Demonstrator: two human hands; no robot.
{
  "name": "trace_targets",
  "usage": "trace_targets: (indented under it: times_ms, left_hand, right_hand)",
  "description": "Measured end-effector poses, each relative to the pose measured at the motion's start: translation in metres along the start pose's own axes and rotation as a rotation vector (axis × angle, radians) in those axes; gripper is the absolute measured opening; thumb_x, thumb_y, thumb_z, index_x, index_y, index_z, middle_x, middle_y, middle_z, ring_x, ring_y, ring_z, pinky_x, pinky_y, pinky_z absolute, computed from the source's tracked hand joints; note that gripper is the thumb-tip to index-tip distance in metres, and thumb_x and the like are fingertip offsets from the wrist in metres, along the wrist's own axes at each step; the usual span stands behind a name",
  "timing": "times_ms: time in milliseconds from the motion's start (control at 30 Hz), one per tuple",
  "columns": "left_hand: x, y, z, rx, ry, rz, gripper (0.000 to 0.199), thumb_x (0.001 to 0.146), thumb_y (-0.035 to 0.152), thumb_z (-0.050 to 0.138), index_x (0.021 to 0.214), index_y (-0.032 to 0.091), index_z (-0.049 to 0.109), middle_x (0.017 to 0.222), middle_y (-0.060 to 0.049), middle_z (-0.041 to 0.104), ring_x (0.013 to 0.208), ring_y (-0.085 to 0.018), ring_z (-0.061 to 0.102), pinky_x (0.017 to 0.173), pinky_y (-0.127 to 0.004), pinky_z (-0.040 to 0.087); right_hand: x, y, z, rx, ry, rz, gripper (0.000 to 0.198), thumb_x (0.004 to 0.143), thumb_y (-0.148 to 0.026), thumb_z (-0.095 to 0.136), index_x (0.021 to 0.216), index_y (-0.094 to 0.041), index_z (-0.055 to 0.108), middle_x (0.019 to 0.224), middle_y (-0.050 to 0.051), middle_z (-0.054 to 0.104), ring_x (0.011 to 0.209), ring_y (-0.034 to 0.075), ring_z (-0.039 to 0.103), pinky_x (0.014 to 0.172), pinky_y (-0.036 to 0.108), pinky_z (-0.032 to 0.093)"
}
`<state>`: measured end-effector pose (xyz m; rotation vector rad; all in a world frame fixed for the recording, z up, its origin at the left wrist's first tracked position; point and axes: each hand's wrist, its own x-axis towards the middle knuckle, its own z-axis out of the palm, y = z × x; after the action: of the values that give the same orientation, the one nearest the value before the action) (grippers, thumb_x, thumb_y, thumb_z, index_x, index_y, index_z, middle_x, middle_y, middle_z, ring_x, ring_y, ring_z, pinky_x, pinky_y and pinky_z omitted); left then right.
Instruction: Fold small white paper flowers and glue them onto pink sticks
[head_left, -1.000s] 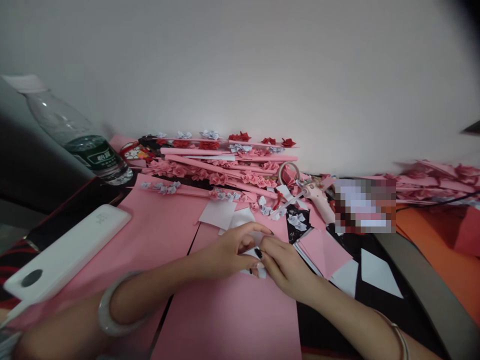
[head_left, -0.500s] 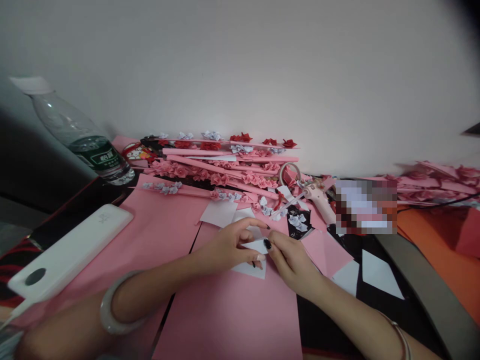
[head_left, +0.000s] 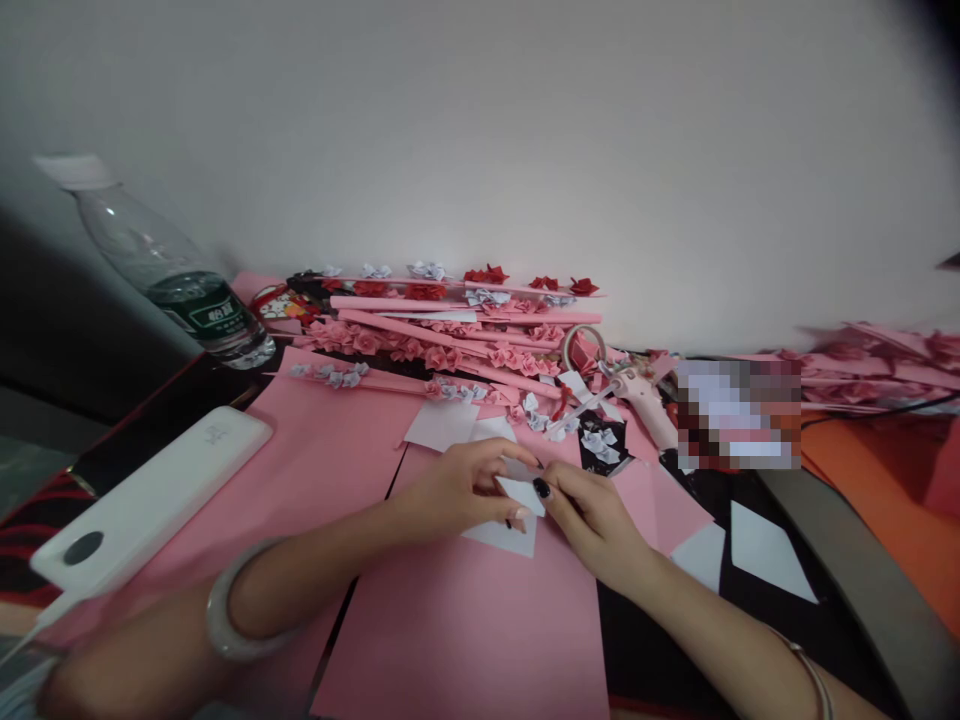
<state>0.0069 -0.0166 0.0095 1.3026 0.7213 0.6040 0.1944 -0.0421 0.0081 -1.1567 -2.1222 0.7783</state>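
Note:
Above the pink paper sheet point(head_left: 465, 640), a small folded piece of white paper point(head_left: 523, 494) is held between my two hands. My right hand point(head_left: 596, 515) pinches its right end, thumb on the near face. Around its left side curls my left hand point(head_left: 465, 490), index finger arched over the top and thumb below; the exact contact of these fingers is partly hidden. Under my left fingertips lies a flat white paper square point(head_left: 502, 540). More white paper point(head_left: 442, 425) sits just behind my left hand. Pink paper squares point(head_left: 664, 505) lie beside my right wrist.
Pink paper stems with folded paper flowers point(head_left: 442, 355) are piled along the wall. A glue gun point(head_left: 645, 405) and a tape roll point(head_left: 583, 348) stand behind my right hand. At left are a water bottle point(head_left: 202, 310) and a white power bank point(head_left: 157, 490) with a cable.
The folded paper has tilted and opened somewhat, so more of its white face shows between my hands. The whole view has shifted slightly; both hands stay in about the same place.

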Motion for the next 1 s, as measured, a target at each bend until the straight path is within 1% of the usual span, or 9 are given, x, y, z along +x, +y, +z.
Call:
trace_targets:
  times_ms: [167, 367, 433, 600, 733, 800, 867, 967, 1000]
  left_hand:
    - [0.0024, -0.0010, -0.0041, -0.026, 0.119, 0.086, 0.025, 0.070, 0.017, 0.065, 0.093, 0.013, 0.056, 0.065, 0.000, 0.062, 0.066, -0.015, 0.064, 0.063, -0.027, 0.049]
    - [0.0028, 0.0033, -0.0044, -0.005, 0.212, 0.061, 0.023, 0.069, 0.020, 0.066, 0.090, 0.013, 0.058, 0.067, 0.000, 0.062, 0.057, -0.009, 0.058, 0.058, -0.023, 0.047]
    - [0.0032, 0.0043, -0.0041, -0.031, 0.179, 0.057, 0.024, 0.070, 0.021, 0.066, 0.091, 0.013, 0.059, 0.070, -0.001, 0.062, 0.059, -0.010, 0.058, 0.058, -0.024, 0.047]
    - [0.0026, 0.0064, -0.0030, 0.061, -0.052, 0.050, 0.018, 0.078, 0.028, 0.058, 0.085, 0.013, 0.067, 0.080, -0.004, 0.064, 0.078, -0.014, 0.058, 0.071, -0.025, 0.045]
    - [0.0016, 0.0043, -0.0033, 0.153, -0.007, 0.024, 0.024, 0.080, 0.033, 0.054, 0.077, 0.014, 0.068, 0.073, -0.003, 0.064, 0.075, -0.014, 0.058, 0.070, -0.025, 0.045]
    - [0.0018, 0.0022, -0.0040, 0.086, 0.008, 0.017, 0.024, 0.080, 0.034, 0.054, 0.078, 0.014, 0.067, 0.077, -0.003, 0.065, 0.079, -0.015, 0.060, 0.073, -0.026, 0.047]
    - [0.0024, 0.0001, -0.0048, -0.013, 0.025, -0.003, 0.023, 0.080, 0.034, 0.053, 0.082, 0.014, 0.064, 0.083, -0.005, 0.066, 0.082, -0.016, 0.062, 0.074, -0.027, 0.049]
    - [0.0030, -0.0015, -0.0047, -0.079, 0.011, -0.069, 0.022, 0.080, 0.034, 0.054, 0.084, 0.013, 0.060, 0.088, -0.007, 0.067, 0.083, -0.018, 0.065, 0.070, -0.028, 0.051]
    - [0.0030, -0.0014, -0.0042, -0.075, -0.014, -0.100, 0.022, 0.080, 0.033, 0.054, 0.083, 0.013, 0.060, 0.088, -0.008, 0.067, 0.084, -0.018, 0.065, 0.068, -0.027, 0.051]
  right_hand:
    - [-0.0002, 0.0023, -0.0009, 0.040, -0.015, -0.005, 0.022, 0.089, -0.021, 0.038, 0.068, -0.018, 0.044, 0.062, -0.002, 0.044, 0.056, 0.011, 0.042, 0.053, 0.023, 0.033]
    - [-0.0010, 0.0009, 0.0005, 0.068, -0.028, -0.001, 0.022, 0.089, -0.020, 0.040, 0.068, -0.018, 0.047, 0.061, -0.002, 0.046, 0.055, 0.010, 0.044, 0.051, 0.022, 0.033]
    - [-0.0018, 0.0002, 0.0008, 0.090, -0.012, 0.005, 0.024, 0.090, -0.021, 0.038, 0.068, -0.018, 0.047, 0.060, -0.002, 0.046, 0.053, 0.010, 0.044, 0.051, 0.022, 0.033]
    - [-0.0029, -0.0022, 0.0024, 0.170, 0.019, 0.029, 0.026, 0.091, -0.024, 0.036, 0.070, -0.018, 0.050, 0.062, 0.000, 0.051, 0.055, 0.011, 0.047, 0.053, 0.022, 0.036]
    - [-0.0023, -0.0025, 0.0033, 0.141, 0.000, 0.051, 0.026, 0.090, -0.022, 0.036, 0.069, -0.018, 0.050, 0.066, 0.001, 0.054, 0.060, 0.012, 0.050, 0.056, 0.023, 0.038]
    - [-0.0023, -0.0017, 0.0029, 0.090, 0.004, 0.050, 0.026, 0.090, -0.021, 0.037, 0.068, -0.017, 0.050, 0.063, 0.000, 0.051, 0.058, 0.012, 0.048, 0.055, 0.023, 0.038]
    - [-0.0024, -0.0009, 0.0021, 0.037, 0.077, 0.053, 0.023, 0.089, -0.022, 0.039, 0.068, -0.018, 0.049, 0.061, 0.000, 0.049, 0.055, 0.012, 0.046, 0.053, 0.024, 0.037]
    - [-0.0024, -0.0002, 0.0012, 0.010, 0.244, 0.068, 0.011, 0.087, -0.021, 0.043, 0.089, -0.018, 0.053, 0.075, 0.003, 0.056, 0.061, 0.013, 0.050, 0.054, 0.025, 0.041]
    - [-0.0022, 0.0000, 0.0011, 0.006, 0.265, 0.062, 0.015, 0.086, -0.020, 0.044, 0.098, -0.019, 0.053, 0.085, 0.005, 0.058, 0.066, 0.014, 0.053, 0.057, 0.026, 0.043]
